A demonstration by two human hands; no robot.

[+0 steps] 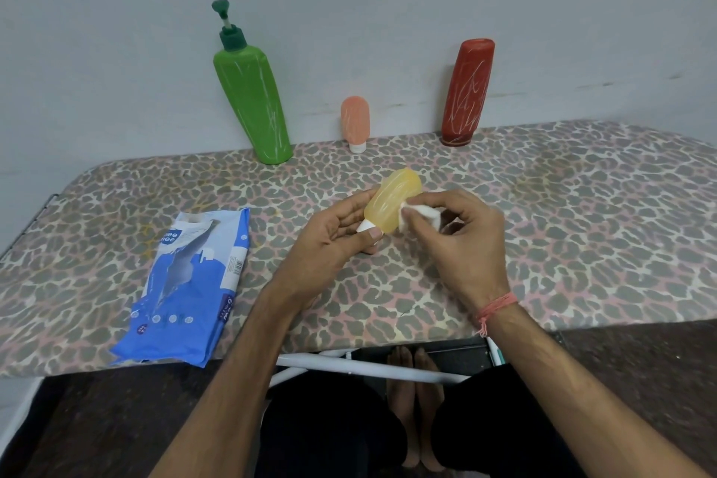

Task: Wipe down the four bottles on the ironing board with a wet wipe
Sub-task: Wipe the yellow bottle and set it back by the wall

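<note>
Your left hand (333,237) pinches the small translucent yellow squeeze bottle (390,202) near its white cap, holding it just above the leopard-print ironing board (543,213). Your right hand (458,233) pinches a bunched white wet wipe (421,213) against its side. The bottle looks light, soft and likely slick when damp, so grip the cap end firmly. Left lies the blue wipes packet (194,283). Against the wall stand a tall green pump bottle (252,101), a small peach tube (354,122) and a red bottle (467,89), all streaked with white marks.
</note>
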